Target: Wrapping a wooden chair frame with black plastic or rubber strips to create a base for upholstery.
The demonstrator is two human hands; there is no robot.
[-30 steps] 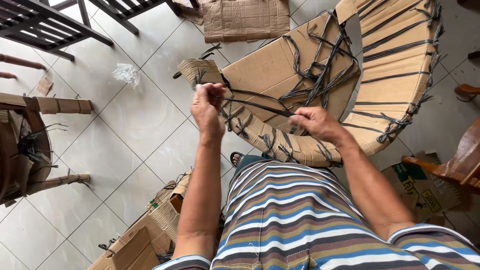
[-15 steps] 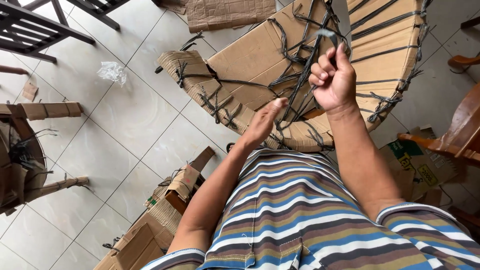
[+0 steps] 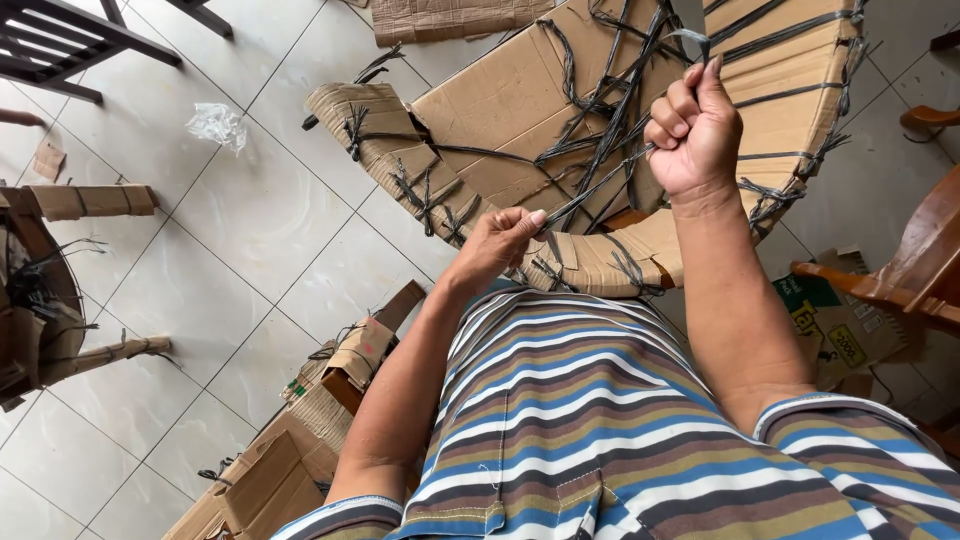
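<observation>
Cardboard-wrapped chair (image 3: 520, 120) lies on the tiled floor (image 3: 250, 250) ahead; the left hand (image 3: 497, 243) has dropped to pinch the dark string (image 3: 600, 185) low — the right hand (image 3: 693, 130) has risen, fisted round it, so the string now stretches taut.

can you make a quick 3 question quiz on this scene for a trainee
1. True or false: the right hand is raised above the left hand.
2. What runs taut between both hands? A) the dark strap B) a chain C) a hose
3. What covers the tied piece of furniture in front of the person?

Key
1. True
2. A
3. Brown cardboard, bound with dark straps.
</observation>
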